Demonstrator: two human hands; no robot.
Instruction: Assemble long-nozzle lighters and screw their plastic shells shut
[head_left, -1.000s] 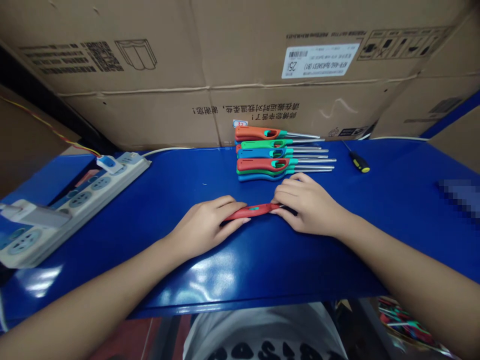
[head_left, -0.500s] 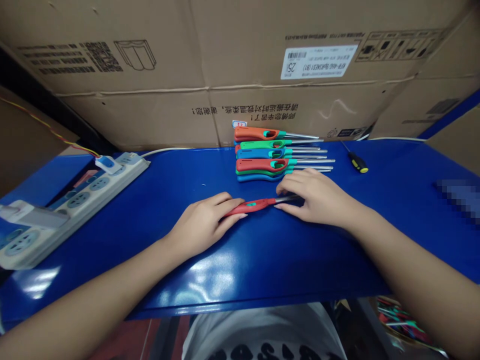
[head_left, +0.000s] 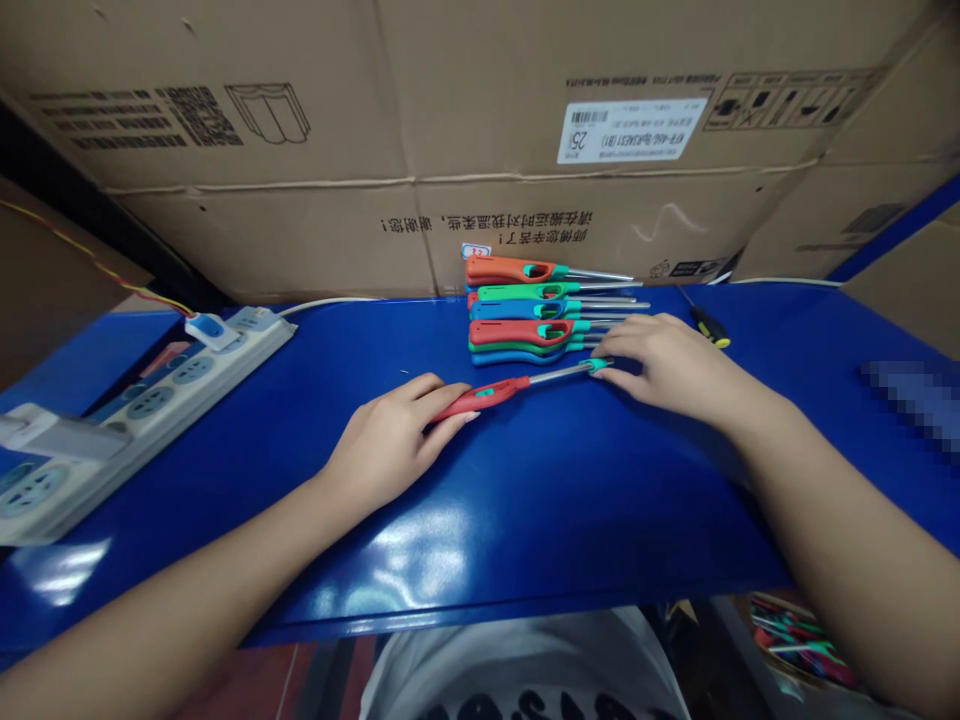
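My left hand (head_left: pixel 397 425) is closed around the red handle of a long-necked lighter (head_left: pixel 486 396), held just above or on the blue table. Its metal tube points right, toward my other hand. The thumb and fingers of my right hand (head_left: pixel 660 365) pinch a small green plastic collar (head_left: pixel 598 366) at the tube's far end. Whether the collar still sits around the tube or is off its tip, I cannot tell. Just behind, several finished-looking lighters (head_left: pixel 517 330) with red, green, blue and orange handles lie stacked, tubes to the right.
A white power strip (head_left: pixel 150 405) with plugs lies along the left. Behind stands a large cardboard box (head_left: pixel 300 230). A screwdriver (head_left: pixel 709 325) rests at the back right of the blue table (head_left: pixel 525 530). Below the front edge at right, a box holds colourful lighter parts (head_left: pixel 802 640).
My right hand has moved right and slightly away from me, out along the tube, baring the metal and showing the green collar. My left hand has shifted slightly left with the lighter.
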